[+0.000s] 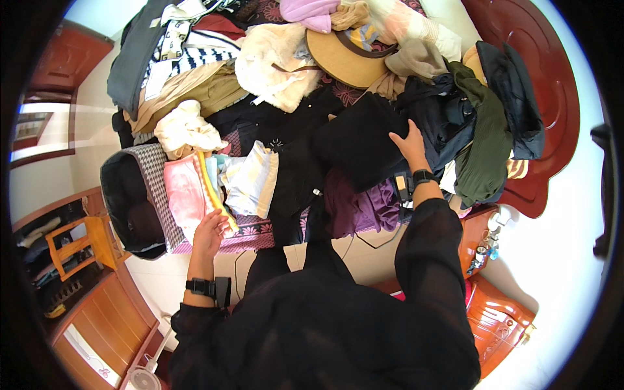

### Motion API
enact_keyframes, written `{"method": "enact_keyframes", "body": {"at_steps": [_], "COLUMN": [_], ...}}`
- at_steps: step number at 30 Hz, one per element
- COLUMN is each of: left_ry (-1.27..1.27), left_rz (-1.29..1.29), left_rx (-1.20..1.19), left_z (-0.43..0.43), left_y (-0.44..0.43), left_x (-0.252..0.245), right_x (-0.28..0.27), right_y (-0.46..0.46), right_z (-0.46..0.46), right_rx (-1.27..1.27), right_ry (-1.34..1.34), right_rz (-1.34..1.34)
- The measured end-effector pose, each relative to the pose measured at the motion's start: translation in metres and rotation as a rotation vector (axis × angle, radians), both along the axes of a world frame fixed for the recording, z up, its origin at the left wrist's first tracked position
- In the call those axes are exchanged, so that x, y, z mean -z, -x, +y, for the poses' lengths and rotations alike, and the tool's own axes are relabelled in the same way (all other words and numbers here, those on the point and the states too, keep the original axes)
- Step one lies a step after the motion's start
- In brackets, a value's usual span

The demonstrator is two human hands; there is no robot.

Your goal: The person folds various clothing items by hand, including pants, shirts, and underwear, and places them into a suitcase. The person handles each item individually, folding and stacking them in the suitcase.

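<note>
My left hand is at the front edge of a folded pink cloth with yellow trim; its loosely bent fingers touch the trim, and a firm grip cannot be made out. Thumb and forefinger spread apart, my right hand rests at the right side of a black folded garment. Between the hands lie black trousers, spread towards me. A purple garment sticks out from under the black one. Beside the pink cloth is a folded pale blue and yellow striped cloth.
An open houndstooth fabric storage box lies on its side at the bed's left. Behind are a cream fluffy garment, a brown brimmed hat and piled clothes. At right, a dark green garment lies before the red wooden headboard.
</note>
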State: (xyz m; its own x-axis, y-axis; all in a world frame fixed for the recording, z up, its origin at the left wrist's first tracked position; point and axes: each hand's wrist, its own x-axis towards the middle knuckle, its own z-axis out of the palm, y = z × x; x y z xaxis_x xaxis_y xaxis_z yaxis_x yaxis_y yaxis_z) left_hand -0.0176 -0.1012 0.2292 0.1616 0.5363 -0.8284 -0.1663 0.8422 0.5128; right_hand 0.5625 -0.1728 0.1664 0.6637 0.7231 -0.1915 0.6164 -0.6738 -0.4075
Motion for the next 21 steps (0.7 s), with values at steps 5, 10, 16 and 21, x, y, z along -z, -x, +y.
{"method": "enact_keyframes", "body": {"at_steps": [5,10,16,21], "left_ry": [0.031,0.071,0.053,0.033], "left_rz": [0.061,0.055,-0.025,-0.009], "left_rx": [-0.022,-0.023,0.061,0.166], "left_z": [-0.012,-0.022,-0.015,-0.011], "left_y": [0.008,-0.005,-0.052,-0.080], "left_x": [0.004,0.009,0.015,0.009], "right_x": [0.015,-0.010,-0.029,0.003], "right_y": [-0.022,-0.006,0.081,0.107], "right_z": [0.031,0.036,0.001,-0.037], "right_rx": [0.005,0.012,-0.036,-0.097], "right_ry": [0.279,0.542,0.318,0.025], "right_rz": [0.143,0.218,-0.072,-0.110]}}
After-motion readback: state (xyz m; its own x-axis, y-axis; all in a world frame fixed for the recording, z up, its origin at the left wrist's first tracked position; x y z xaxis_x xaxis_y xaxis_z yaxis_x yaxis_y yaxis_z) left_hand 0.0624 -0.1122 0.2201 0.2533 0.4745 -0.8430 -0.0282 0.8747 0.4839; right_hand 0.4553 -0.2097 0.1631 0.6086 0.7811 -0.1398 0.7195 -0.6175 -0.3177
